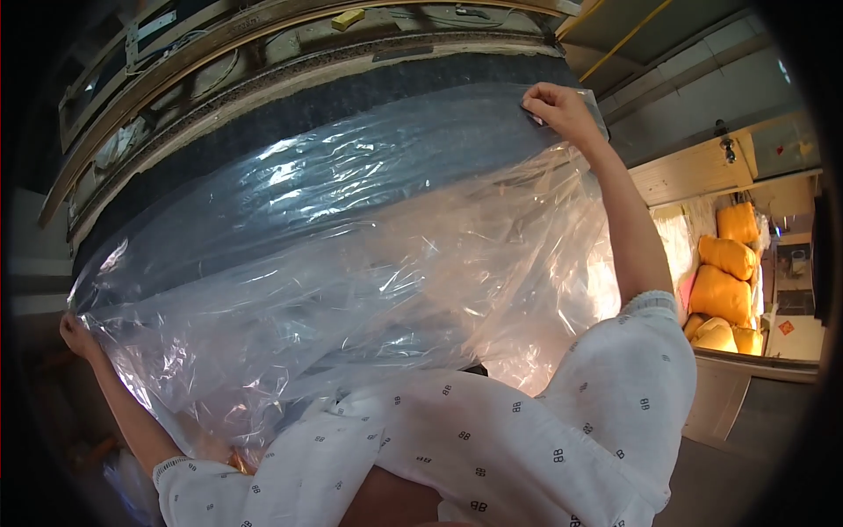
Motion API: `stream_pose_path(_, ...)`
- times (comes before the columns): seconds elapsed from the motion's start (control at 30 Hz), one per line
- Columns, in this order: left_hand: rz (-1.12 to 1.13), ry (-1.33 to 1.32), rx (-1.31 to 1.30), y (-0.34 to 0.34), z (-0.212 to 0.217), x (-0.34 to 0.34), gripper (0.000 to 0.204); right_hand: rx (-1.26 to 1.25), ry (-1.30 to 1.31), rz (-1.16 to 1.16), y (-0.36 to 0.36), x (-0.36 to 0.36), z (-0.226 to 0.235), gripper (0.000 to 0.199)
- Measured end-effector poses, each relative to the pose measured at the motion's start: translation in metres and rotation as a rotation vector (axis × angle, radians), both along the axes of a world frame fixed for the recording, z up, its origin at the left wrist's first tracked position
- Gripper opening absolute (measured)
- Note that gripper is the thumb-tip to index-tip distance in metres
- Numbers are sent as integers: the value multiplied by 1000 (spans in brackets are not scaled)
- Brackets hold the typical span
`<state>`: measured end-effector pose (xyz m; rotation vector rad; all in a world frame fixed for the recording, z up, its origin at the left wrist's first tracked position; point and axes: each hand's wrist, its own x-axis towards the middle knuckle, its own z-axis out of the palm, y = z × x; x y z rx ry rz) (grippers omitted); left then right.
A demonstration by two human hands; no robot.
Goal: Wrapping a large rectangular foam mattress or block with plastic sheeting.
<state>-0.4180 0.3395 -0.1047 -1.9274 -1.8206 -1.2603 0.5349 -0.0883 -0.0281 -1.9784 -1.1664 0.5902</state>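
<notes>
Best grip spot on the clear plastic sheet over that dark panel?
Likely the sheet's upper edge, at its two far corners, coming from outside. The left hand and right hand pinch there; the slack, wrinkled middle offers no firm hold.

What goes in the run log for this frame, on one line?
left hand: grips plastic sheet edge | right hand: grips far corner | sheet spread over dark padded panel

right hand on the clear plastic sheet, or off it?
Touching. In the head view the right hand pinches the upper corner of the clear plastic sheet, its fingers closed over the film's edge against the dark padded panel.
</notes>
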Motion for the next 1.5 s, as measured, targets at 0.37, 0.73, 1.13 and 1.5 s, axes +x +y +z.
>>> stream_pose_path(0.37,-366,-853,-509,-158,104,-30,40,115,-332,-136,30,-7,-15,20)
stream_pose_path(0.73,-275,-899,-420,-113,108,54,29,520,117,-162,28,81,81,26)
stream_pose_path(1.13,-233,-719,-150,-15,32,246,19,418,-350,-321,41,171,-68,27)
stream_pose_path(1.5,-269,-626,-155,35,26,263,20,194,-548,-361,57,213,-58,31)
